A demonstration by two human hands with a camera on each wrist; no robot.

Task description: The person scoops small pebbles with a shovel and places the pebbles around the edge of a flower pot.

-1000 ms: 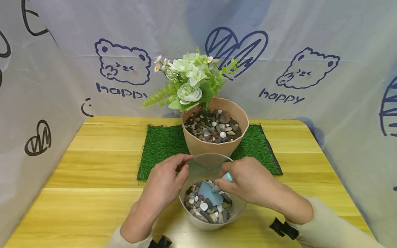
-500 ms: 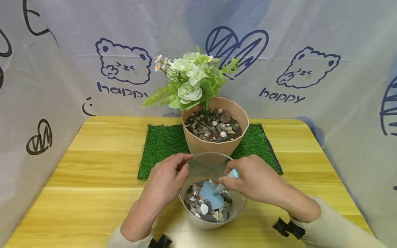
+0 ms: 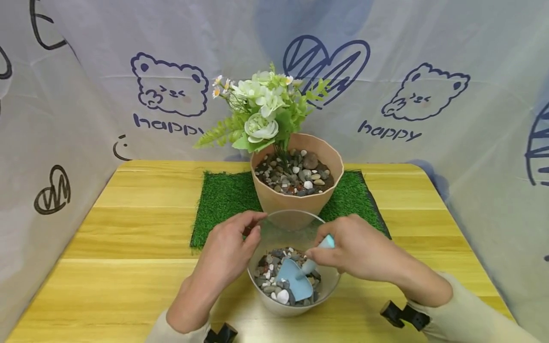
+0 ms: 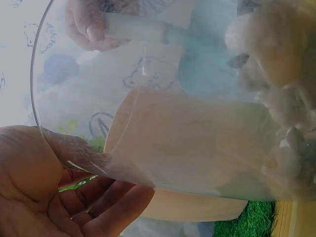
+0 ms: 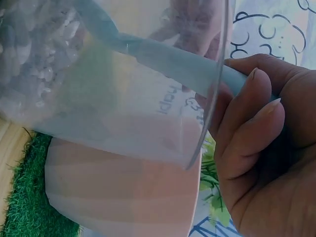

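Note:
A clear plastic container, partly filled with mixed pebbles, stands near the table's front. My left hand holds the left side of its rim, and in the left wrist view several fingers curl beside the wall. My right hand grips the handle of a light blue toy shovel at the right rim. The shovel's blade lies tilted among the pebbles, its lower edge partly hidden. In the right wrist view the shovel handle slants inside the container up to my curled fingers.
Right behind the container, a peach flowerpot holds pebbles, dark soil and white artificial flowers. It stands on a green turf mat on the wooden table. A printed cloth hangs behind and at both sides.
My right hand has shifted to the right and slightly toward me with the shovel. The blade has slid nearer the container's front, and pebbles have moved around it. My left hand stays in place.

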